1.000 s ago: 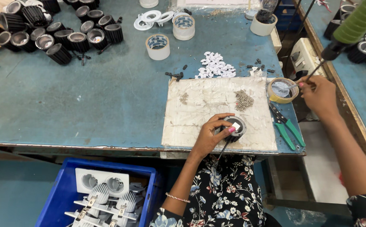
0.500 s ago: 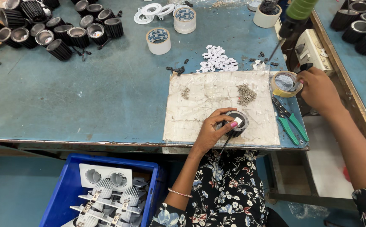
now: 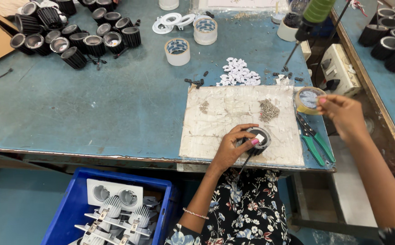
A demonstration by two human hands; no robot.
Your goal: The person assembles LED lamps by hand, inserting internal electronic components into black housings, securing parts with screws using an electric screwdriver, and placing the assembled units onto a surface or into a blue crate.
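Left hand (image 3: 232,149) covers the near-left side of the round black fitting (image 3: 259,139); its base and the start of the thin wire below it are out of sight. Right hand (image 3: 343,113) is over the yellow tape roll (image 3: 307,100); can't tell if the fingertips touch it or pinch anything. Green-handled tool (image 3: 310,20) is cut off by the top edge, its tip too fine to read. Grey heap of small parts (image 3: 268,109) and white pieces (image 3: 238,75): too small to tell kind. Blue crate (image 3: 66,208) is cut by the bottom edge and partly under the table (image 3: 93,109). Right forearm runs out at the lower right corner.
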